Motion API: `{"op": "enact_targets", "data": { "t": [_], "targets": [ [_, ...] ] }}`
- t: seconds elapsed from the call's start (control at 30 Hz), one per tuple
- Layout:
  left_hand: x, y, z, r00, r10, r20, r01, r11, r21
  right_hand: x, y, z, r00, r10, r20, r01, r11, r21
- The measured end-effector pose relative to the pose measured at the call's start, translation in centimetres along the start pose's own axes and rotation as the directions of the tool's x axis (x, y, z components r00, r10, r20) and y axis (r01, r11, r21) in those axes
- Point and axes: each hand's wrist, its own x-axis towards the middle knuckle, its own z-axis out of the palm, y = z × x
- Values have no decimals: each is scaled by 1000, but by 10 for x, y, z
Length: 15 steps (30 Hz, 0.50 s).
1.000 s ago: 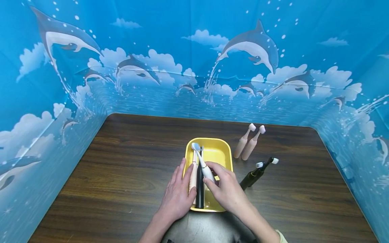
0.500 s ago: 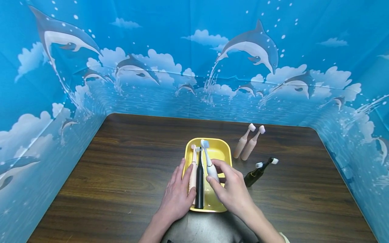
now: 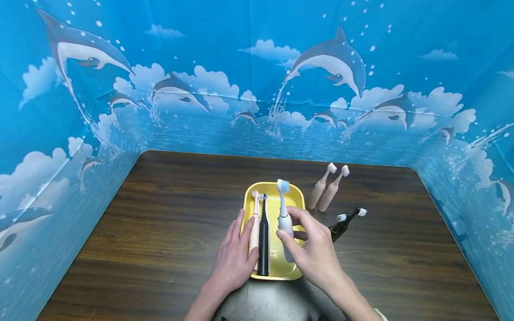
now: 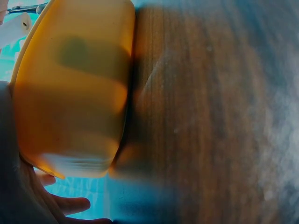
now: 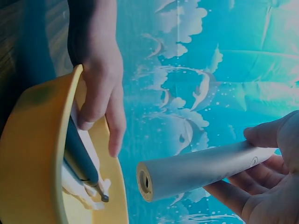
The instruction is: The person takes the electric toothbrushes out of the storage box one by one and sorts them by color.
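Note:
My right hand grips a white electric toothbrush by its handle, with thumb and fingers round it. The brush tilts upright over the right half of the yellow tray, its blue-white bristles at the top. In the right wrist view the round base of its handle hangs apart from the tray. My left hand rests over the tray's left rim with fingers extended. Its thumb and index finger lie at a pale pink electric toothbrush. Beside that lies a black electric toothbrush, partly covering a white one.
Two pale pink electric toothbrushes stand upright right of the tray. Nearer, two dark electric toothbrushes stand together, partly hidden behind my right hand. A blue dolphin-print cloth walls in the wooden table.
My right hand has lifted the white toothbrush off the others and moved it rightward, turning it more upright. My left hand stays at the tray's left rim.

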Motion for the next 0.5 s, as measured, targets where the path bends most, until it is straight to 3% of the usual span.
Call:
{"op": "enact_targets", "data": {
  "t": [0.5],
  "targets": [
    [0, 0, 0, 1000, -6, 3, 6, 1000, -1, 7, -7, -10, 994, -83, -66, 84, 996, 16]
  ]
}}
